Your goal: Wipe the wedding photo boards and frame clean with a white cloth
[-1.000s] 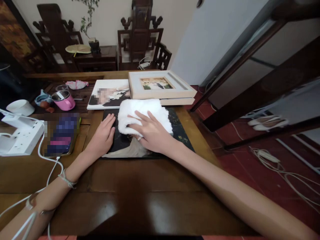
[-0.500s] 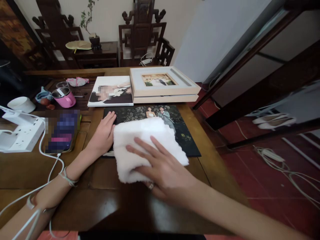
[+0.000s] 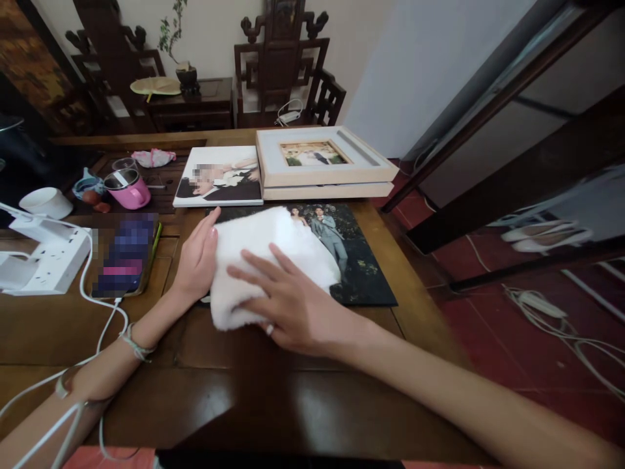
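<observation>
Head cam view, so the right hand (image 3: 293,299) is holding a white cloth (image 3: 273,241), fingers splayed over the top and the cloth's near edge bunching up around the lower ones. The cloth is lying right under that hand, covering a good chunk of a dark photo panel (image 3: 364,267), and its near corner is sticking out past the panel's edge, toward the person. Two printed figures are showing just beyond the cloth, ahead of the right hand

Left hand (image 3: 194,257) isn't gripping anything, it's resting with fingers straight at the panel's left edge, right beside the cloth (can't tell if they're actually touching). Panel's sitting on a shiny brown desk (image 3: 234,410) btw

Straight ahead of the left hand a white-edged photo print (image 3: 219,176) is lying flat, and farther ahead of the right hand a pale picture frame (image 3: 359,170) is sitting beside it. Off to the left of the left hand, a phone (image 3: 124,260) is charging-cable-deep in clutter, with a pink mug (image 3: 131,195) standing beyond it
</observation>
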A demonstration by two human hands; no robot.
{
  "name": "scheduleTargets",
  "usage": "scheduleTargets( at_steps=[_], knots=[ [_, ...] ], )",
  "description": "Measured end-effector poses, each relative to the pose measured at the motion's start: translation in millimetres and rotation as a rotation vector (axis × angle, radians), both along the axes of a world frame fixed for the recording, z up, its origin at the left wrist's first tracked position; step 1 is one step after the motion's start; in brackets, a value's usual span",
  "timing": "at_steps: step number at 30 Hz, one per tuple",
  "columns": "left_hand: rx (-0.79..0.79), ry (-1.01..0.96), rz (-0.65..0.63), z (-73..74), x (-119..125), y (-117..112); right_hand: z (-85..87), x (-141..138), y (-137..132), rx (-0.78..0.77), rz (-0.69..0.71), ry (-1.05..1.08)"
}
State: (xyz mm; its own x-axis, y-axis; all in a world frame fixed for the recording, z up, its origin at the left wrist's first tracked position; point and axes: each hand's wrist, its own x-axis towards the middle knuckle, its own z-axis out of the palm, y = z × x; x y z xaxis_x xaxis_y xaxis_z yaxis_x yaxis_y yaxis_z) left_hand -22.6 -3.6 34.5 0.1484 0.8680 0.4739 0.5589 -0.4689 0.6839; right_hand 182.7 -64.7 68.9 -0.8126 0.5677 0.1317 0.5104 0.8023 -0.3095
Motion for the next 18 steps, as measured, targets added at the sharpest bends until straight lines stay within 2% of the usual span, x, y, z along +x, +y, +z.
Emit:
scheduleTargets(
  at_steps=[3,5,7,10,14,18],
  knots=[
    [-0.02,0.065,-0.019,0.5,2.3,-2.7,6.0,16.7,-20.7,-0.042,0.074,0.061],
    [-0.048,0.175,-0.05,-0.6,2.6,-3.9,8.3,29.7,-23.5,-0.04,0.058,0.076],
    [-0.08,0.295,-0.08,-1.7,1.8,-4.7,7.7,40.4,-16.6,0.003,-0.017,0.085],
    [-0.104,0.402,-0.093,-2.6,-0.4,-5.4,3.3,47.4,7.2,0.075,-0.179,0.097],
    [-0.105,0.443,-0.104,-3.4,-1.7,-4.9,1.8,32.9,45.8,0.076,-0.343,0.149],
    [-0.076,0.44,-0.126,-3.7,0.0,-2.3,8.8,-0.7,69.8,-0.043,-0.384,0.243]
  ],
)
